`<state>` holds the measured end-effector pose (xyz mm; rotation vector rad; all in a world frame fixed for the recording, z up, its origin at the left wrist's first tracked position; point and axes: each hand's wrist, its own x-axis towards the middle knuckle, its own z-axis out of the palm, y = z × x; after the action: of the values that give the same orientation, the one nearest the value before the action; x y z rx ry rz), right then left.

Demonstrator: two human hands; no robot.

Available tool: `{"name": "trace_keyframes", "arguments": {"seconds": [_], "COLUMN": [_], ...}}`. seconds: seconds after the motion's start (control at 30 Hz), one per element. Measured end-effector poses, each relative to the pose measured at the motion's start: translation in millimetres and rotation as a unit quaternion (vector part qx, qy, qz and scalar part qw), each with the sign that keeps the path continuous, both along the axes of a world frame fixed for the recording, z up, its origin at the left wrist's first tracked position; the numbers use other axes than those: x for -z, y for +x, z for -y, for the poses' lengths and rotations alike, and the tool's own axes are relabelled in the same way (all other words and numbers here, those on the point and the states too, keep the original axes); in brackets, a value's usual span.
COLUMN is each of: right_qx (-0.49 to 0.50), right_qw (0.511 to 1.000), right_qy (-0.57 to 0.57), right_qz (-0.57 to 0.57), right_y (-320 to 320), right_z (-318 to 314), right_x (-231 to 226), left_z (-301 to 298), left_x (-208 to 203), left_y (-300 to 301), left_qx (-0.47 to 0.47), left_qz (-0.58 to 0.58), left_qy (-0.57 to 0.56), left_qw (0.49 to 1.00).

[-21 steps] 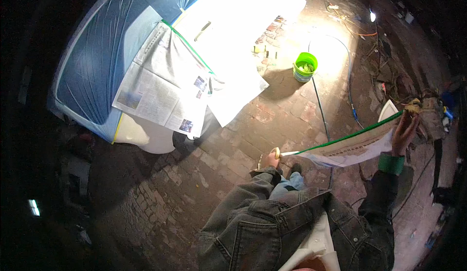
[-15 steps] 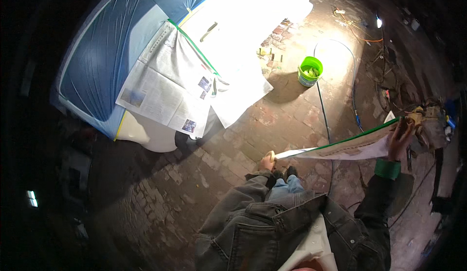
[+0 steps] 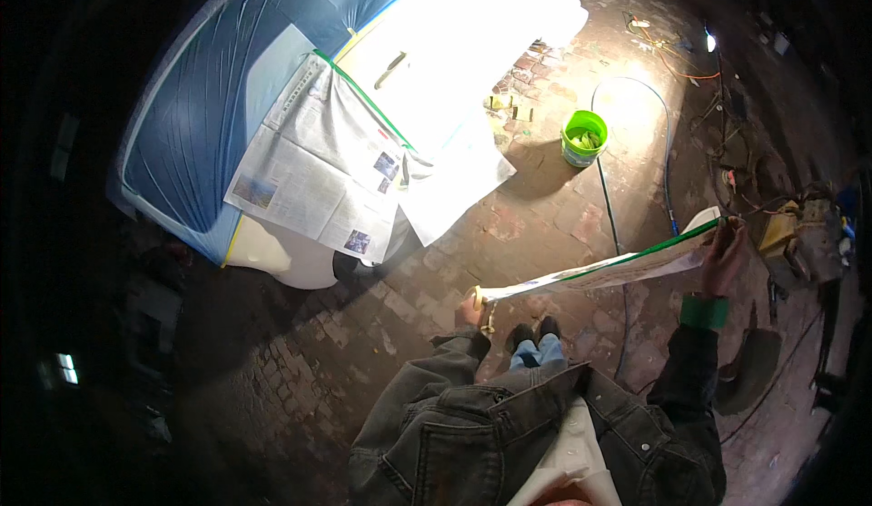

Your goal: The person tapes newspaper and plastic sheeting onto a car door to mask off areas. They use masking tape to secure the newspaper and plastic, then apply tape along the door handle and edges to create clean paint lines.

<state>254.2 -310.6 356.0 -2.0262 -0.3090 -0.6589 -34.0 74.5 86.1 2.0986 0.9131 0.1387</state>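
One paper point(image 3: 627, 272), spanning before us; left hand point(image 3: 468, 313) gripping a tape roll point(image 3: 478, 297) at one end, right hand point(image 3: 724, 256) pinching the other, set well apart, presumably to keep its green edge point(image 3: 647, 253) taut. One bucket point(image 3: 579, 156) on the floor point(image 3: 409, 324) beyond.

The head camera's fisheye view looks steeply down from head height, past the wearer's jacket point(image 3: 459, 456) at lower centre, onto brick paving point(image 3: 309, 352) mid-frame.

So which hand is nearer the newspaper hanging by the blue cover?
Left. The left hand, at one end of the paper sheet, is below and right of the newspaper; the right hand, at the other end, is much farther right.
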Motion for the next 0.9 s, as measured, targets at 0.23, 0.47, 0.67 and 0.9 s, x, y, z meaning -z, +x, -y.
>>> {"name": "trace_keyframes", "arguments": {"seconds": [0.23, 0.47, 0.67, 0.9], "right_qx": [0.102, 0.096, 0.094, 0.093], "right_qw": [0.982, 0.994, 0.994, 0.994], "right_qy": [-0.119, -0.057, -0.053, -0.046], "right_qz": [0.102, 0.019, 0.004, -0.017], "right_y": [-2.1, -10.8, -19.9, -17.1], "right_z": [31.7, 48.7, 54.4, 68.3], "right_x": [6.9, -2.3, 0.9, 18.0], "left_z": [15.6, 18.0, 10.4, 13.6], "left_x": [7.5, 39.1, 55.9, 53.3], "left_y": [4.1, 17.6, 12.7, -0.8], "left_qx": [-0.037, -0.056, -0.08, -0.191], "left_qz": [0.003, -0.009, -0.028, -0.02], "left_qy": [-0.098, -0.348, -0.476, -0.491], "left_qw": [0.995, 0.936, 0.875, 0.85]}}
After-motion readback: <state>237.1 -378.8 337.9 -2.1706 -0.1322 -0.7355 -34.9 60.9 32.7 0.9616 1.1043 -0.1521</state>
